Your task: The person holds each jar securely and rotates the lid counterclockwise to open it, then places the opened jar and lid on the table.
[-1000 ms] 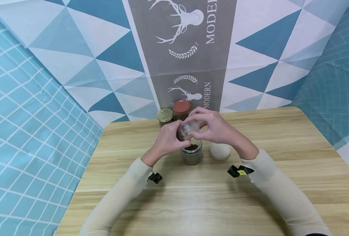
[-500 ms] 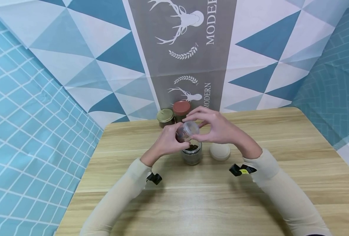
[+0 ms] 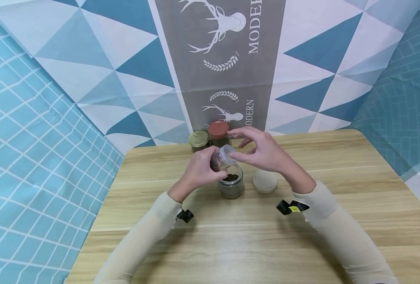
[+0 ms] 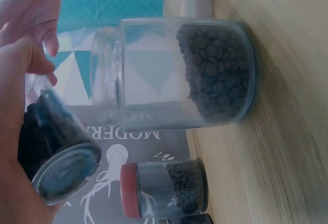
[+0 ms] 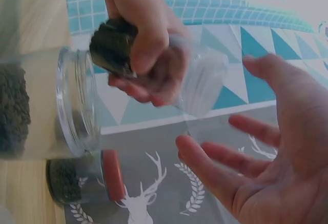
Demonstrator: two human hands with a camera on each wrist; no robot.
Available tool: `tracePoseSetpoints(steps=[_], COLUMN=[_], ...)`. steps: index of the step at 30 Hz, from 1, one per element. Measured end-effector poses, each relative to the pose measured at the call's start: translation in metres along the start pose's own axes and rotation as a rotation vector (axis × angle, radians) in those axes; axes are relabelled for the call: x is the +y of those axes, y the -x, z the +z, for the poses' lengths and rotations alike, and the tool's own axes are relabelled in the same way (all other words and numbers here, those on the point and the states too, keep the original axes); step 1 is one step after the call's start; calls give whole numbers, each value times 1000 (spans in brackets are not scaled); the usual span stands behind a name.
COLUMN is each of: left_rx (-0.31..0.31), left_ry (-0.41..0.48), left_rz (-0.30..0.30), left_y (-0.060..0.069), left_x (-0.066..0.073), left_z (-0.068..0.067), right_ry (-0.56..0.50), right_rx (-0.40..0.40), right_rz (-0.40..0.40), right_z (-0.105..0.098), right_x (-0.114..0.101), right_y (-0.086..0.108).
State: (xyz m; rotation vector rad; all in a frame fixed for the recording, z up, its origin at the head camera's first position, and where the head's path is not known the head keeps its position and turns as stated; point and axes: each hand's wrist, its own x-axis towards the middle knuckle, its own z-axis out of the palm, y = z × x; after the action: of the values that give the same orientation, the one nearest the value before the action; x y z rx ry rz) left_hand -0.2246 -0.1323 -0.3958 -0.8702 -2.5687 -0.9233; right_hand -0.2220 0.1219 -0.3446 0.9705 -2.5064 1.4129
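Note:
Above the open glass jar, the left hand grips a small clear jar tilted on its side, its translucent end toward the right hand. Dark contents show in the small jar in the right wrist view. The right hand has its fingers spread beside that end; in the right wrist view the right hand does not touch it. Dark round pieces partly fill the open jar, which stands upright on the table.
A whitish round lid lies right of the open jar. Behind stand a red-lidded jar and a jar with a gold-green lid, close to the patterned backdrop at the back edge of the wooden table.
The right hand has let go of the small jar's translucent end and moved slightly to the right, fingers spread. The left hand still grips the small jar, shifted a little left.

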Motion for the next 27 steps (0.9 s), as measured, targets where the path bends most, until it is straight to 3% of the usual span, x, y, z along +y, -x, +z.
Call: tracePoseSetpoints(steps=[6,10,15,27], left_rx=[117,151,150,138], left_ry=[-134,-186,-204,-191], left_rz=[46,84,102,81], left_y=[2,0,-2,-4], left_x=[1,2,4,9], left_z=[7,10,15,17], right_ry=[-5,-5,8,53], right_rx=[28,19,6,25], right_rz=[82,96,96,17], right_z=[4,5,7,8], right_x=[-2,-3,-4,-6], right_y=[1,1,1,2])
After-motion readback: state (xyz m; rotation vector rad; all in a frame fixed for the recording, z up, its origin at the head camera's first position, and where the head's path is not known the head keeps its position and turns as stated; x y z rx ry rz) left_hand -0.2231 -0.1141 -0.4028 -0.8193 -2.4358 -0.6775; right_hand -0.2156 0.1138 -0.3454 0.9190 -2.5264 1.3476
